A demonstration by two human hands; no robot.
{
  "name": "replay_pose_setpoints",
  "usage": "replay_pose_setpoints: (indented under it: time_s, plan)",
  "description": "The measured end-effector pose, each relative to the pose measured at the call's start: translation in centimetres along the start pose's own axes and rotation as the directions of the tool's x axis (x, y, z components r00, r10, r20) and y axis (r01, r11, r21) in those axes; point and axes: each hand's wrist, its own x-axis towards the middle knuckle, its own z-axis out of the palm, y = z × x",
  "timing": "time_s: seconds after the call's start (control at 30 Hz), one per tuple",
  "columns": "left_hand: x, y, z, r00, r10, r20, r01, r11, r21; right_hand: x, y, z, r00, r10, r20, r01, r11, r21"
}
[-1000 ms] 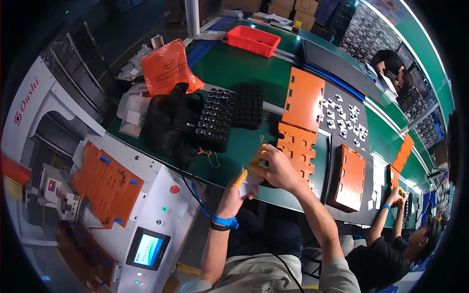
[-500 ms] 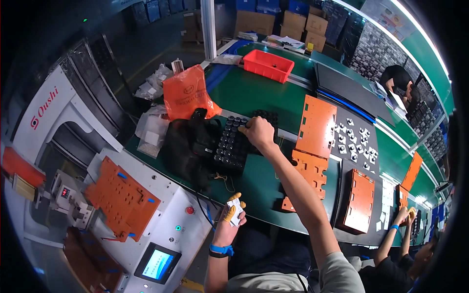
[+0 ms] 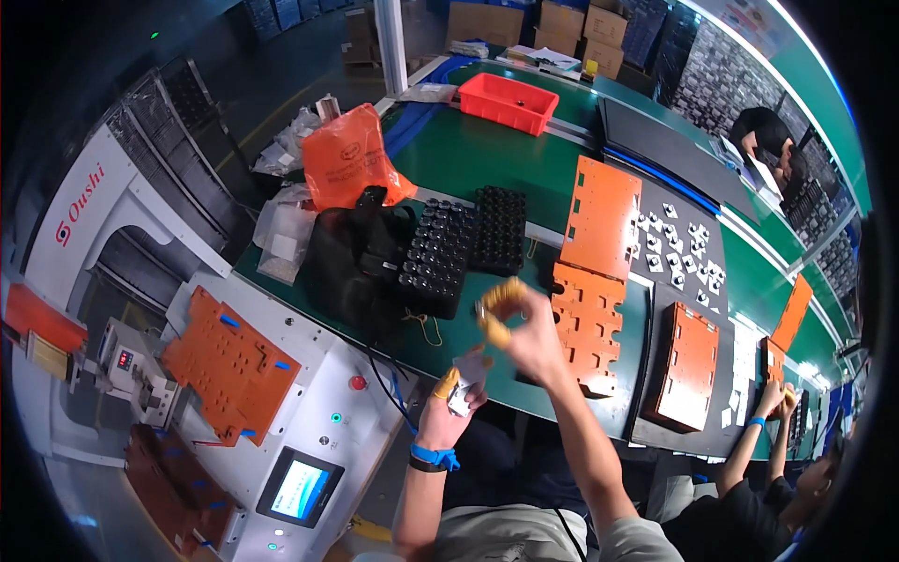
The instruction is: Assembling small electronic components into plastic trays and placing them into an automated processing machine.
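My left hand (image 3: 442, 423), with yellow finger covers and a blue wristband, holds small white plates (image 3: 460, 401) near the bench's front edge. Just above and to the right, my right hand (image 3: 532, 335), also in yellow finger covers, pinches a small shiny round part (image 3: 480, 308); its exact kind is hard to make out. Beyond the hands is a black tray (image 3: 431, 298) filled with rows of round, shiny dark parts. A second black tray (image 3: 499, 228) of dark cells lies beside it on the right.
Orange perforated plates (image 3: 599, 220) lie right of the trays, before many small white plates with dark parts (image 3: 688, 248). An orange block (image 3: 684, 370) sits nearer. At left are a black bag (image 3: 356, 267), an orange bag (image 3: 351, 159) and a white machine (image 3: 309, 370). A co-worker's hands (image 3: 777, 401) work at far right.
My right hand has come back from the black tray toward my left hand, now with a small round part in its fingers. My left hand has risen slightly and shifted right.
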Motion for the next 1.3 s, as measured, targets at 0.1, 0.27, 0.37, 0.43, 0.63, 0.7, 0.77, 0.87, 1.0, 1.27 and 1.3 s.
replay_pose_setpoints:
  time_s: [0.1, 0.27, 0.37, 0.43, 0.63, 0.7, 0.77, 0.87, 1.0, 1.27, 1.3]
  plan:
    - [-0.4, -1.5, 0.6, 0.993, -0.023, -0.117, 0.026, 0.999, 0.020, -6.4, -1.1, -2.4, 0.997, -0.062, 0.041, 0.064, 0.996, -0.059]
    - [-1.0, -3.2, 3.5, 0.998, -0.066, 0.002, 0.066, 0.998, 0.007, -11.7, 0.7, -5.2, 0.998, -0.061, -0.002, 0.061, 0.992, -0.114]
    - [-1.6, -4.4, 3.5, 0.999, -0.045, 0.027, 0.044, 0.999, 0.030, -12.9, 1.0, -6.2, 0.995, -0.095, -0.020, 0.093, 0.993, -0.071]
    - [-1.8, -5.1, 4.1, 0.995, -0.031, 0.091, 0.029, 0.999, 0.030, -13.5, 1.4, -6.8, 0.988, -0.137, -0.074, 0.131, 0.988, -0.087]
    - [-2.5, -6.2, 6.1, 0.976, 0.091, 0.200, -0.144, 0.954, 0.265, -14.3, 1.2, -8.1, 0.985, -0.117, -0.124, 0.110, 0.992, -0.062]
    - [-2.9, -6.5, 6.5, 0.976, 0.119, 0.181, -0.166, 0.947, 0.275, -14.7, 0.9, -8.5, 0.989, -0.070, -0.133, 0.069, 0.998, -0.016]
    - [-3.0, -6.9, 7.7, 0.966, 0.199, 0.163, -0.244, 0.908, 0.340, -15.0, 0.8, -8.7, 0.990, -0.025, -0.140, 0.029, 0.999, 0.028]
    - [-3.1, -7.1, 7.9, 0.942, 0.294, 0.165, -0.337, 0.819, 0.465, -15.5, 0.7, -8.8, 0.984, 0.075, -0.160, -0.047, 0.984, 0.174]
    - [-3.2, -7.4, 7.7, 0.895, 0.384, 0.228, -0.440, 0.670, 0.598, -16.0, 0.0, -9.2, 0.973, 0.191, -0.128, -0.157, 0.959, 0.235]
    - [-3.3, -8.1, 8.3, 0.786, 0.505, 0.358, -0.594, 0.454, 0.664, -15.6, -1.6, -9.4, 0.976, 0.183, -0.115, -0.163, 0.972, 0.167]
    - [-3.3, -8.1, 8.3, 0.774, 0.520, 0.361, -0.601, 0.425, 0.677, -15.5, -1.7, -9.4, 0.981, 0.157, -0.112, -0.141, 0.981, 0.136]
